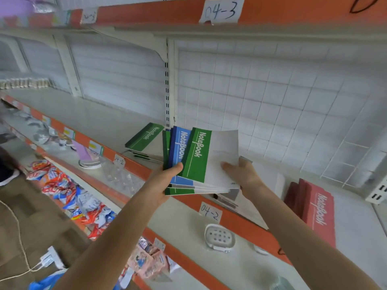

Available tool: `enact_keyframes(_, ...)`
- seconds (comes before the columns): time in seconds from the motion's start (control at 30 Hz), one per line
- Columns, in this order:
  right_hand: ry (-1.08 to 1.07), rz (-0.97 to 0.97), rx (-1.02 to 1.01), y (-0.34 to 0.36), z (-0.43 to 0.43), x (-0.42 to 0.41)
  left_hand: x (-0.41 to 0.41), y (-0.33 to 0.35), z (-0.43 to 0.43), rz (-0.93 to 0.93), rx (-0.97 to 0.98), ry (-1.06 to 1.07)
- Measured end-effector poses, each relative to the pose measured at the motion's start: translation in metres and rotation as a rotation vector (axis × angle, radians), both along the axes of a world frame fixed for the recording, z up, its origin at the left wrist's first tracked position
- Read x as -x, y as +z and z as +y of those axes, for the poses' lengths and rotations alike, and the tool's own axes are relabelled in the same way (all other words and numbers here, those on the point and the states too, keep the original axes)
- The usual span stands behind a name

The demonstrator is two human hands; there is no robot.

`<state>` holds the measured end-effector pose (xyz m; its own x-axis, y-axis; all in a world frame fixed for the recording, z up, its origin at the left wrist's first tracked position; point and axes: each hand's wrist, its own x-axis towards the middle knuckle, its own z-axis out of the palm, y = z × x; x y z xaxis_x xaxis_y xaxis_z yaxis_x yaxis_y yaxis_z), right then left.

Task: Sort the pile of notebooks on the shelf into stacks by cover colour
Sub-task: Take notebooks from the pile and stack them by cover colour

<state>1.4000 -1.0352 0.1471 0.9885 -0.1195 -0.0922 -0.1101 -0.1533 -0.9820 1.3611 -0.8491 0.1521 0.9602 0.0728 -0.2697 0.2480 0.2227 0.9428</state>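
While aloft, notebooks (199, 158) in left grip (165, 181), right grip (245, 174), thumbs atop.

Centre frame: fan of green and blue paper notebooks (206, 155). Only the top cover shows whole; the rest show as edges, count not determinable. Small print at that cover's lower corner is illegible (too small).

The left hand (165, 181) shows its thumb on top, fingers hidden under the fan. The right hand (243, 174) has its fingers mostly behind the fan's right edge.

Behind, the stack of green-covered notebooks (144, 137) has its right part covered by the fan.

Right: stack of red-covered notebooks (314, 206), lower end behind the forearm.

Upper left: blurred purple shape (14, 5), cut by the frame edge, unidentifiable. The white paper label (89, 16) nearby has smeared writing.
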Motion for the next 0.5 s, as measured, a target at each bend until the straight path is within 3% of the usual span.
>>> enact_keyframes(0.13,0.018,-0.019,0.163,0.004,0.017,-0.04,-0.033,0.0,0.019,-0.027,-0.039,0.048)
enact_keyframes(0.5,-0.044,0.026,0.328,-0.003,0.082,-0.106,-0.109,-0.014,0.098,0.007,0.006,0.054)
